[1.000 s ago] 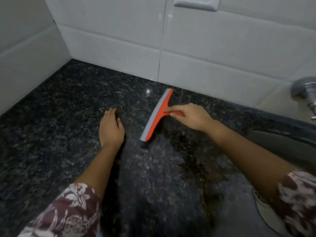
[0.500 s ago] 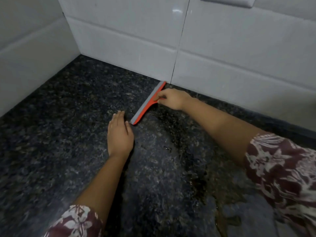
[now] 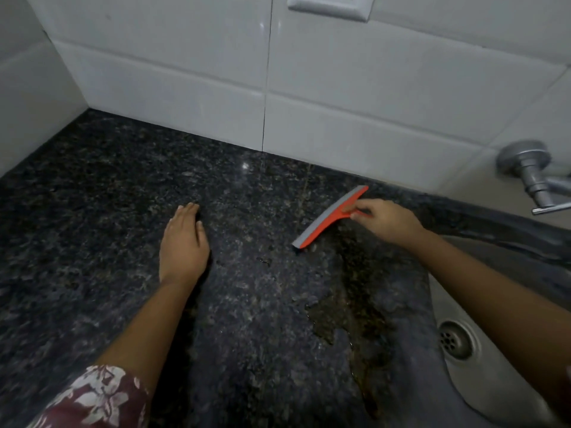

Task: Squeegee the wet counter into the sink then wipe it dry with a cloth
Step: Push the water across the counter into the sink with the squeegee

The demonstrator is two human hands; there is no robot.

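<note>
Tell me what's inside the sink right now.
Only the drain shows in the sink; the right arm covers part of it, so anything beneath is hidden.

Squeegee [image 3: 330,219]: handle hidden in the grip of the right hand [image 3: 386,220]; rubber edge too dark to make out.
Wall plate [image 3: 329,7]: upper part cut off by the top edge.
Tap [image 3: 525,168]: spout cut off at the right edge.
Sink [image 3: 482,393]: cut off at right and bottom, partly covered by the right forearm.
Floral sleeve [image 3: 99,400]: cut off at the bottom.
Puddle [image 3: 349,319]: outline possibly wider; the dark counter [image 3: 92,211] blurs it.
</note>
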